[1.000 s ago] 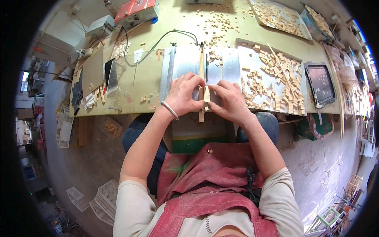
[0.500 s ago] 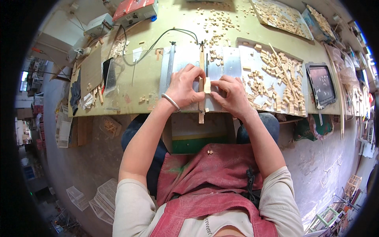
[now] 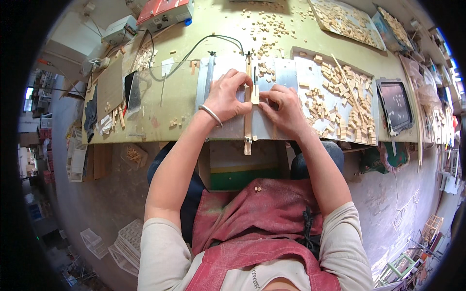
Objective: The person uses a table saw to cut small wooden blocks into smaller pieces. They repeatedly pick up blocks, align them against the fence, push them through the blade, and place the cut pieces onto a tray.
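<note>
A small pale wood block (image 3: 255, 95) rests on a grey metal plate (image 3: 226, 72) set on the table, against the right side of a long wooden strip (image 3: 248, 127). My left hand (image 3: 226, 97) curves over the strip, its thumb and fingertips closed on the block from the left. From the other side, my right hand (image 3: 285, 109) presses thumb and forefinger together at the block's right edge. A thin dark slot or blade (image 3: 255, 72) lies just beyond the block. Fingertips partly cover the block.
On the right a shallow tray (image 3: 310, 59) carries many loose wood blocks and a thin stick. More small blocks (image 3: 269, 29) are scattered at the back. A black cable (image 3: 194, 51) curves across the left, and a black-framed tray (image 3: 395, 104) stands far right.
Both hands and the block have shifted a little away from me along the wooden strip, closer to the dark slot. The grip looks the same.
</note>
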Tool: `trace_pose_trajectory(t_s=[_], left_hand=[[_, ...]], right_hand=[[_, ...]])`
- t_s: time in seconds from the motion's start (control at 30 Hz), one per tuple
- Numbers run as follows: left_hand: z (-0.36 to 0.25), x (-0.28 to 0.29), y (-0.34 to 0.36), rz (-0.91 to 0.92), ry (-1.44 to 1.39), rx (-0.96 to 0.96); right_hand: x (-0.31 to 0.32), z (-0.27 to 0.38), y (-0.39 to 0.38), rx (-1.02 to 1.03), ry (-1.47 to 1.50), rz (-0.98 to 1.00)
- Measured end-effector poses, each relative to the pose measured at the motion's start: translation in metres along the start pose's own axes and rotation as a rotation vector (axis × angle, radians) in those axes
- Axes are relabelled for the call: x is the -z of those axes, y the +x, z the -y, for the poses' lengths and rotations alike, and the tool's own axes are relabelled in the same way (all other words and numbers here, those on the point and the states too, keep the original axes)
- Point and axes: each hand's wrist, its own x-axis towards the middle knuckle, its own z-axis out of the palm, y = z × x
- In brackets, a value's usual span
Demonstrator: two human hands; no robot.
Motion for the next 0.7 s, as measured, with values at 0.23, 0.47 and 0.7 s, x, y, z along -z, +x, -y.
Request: trace_pose_trajectory(t_s=[0.23,0.47,0.7], left_hand=[[0.005,0.001,0.012,0.057,-0.040,0.089],[0.007,0.002,0.019,0.055,-0.047,0.105],[0.008,0.002,0.022,0.016,0.012,0.037]], right_hand=[[0.000,-0.006,0.009,-0.025,-0.003,0.006],[0.000,-0.010,0.017,-0.032,0.009,0.007],[0.005,-0.016,0.027,-0.032,0.075,0.013]])
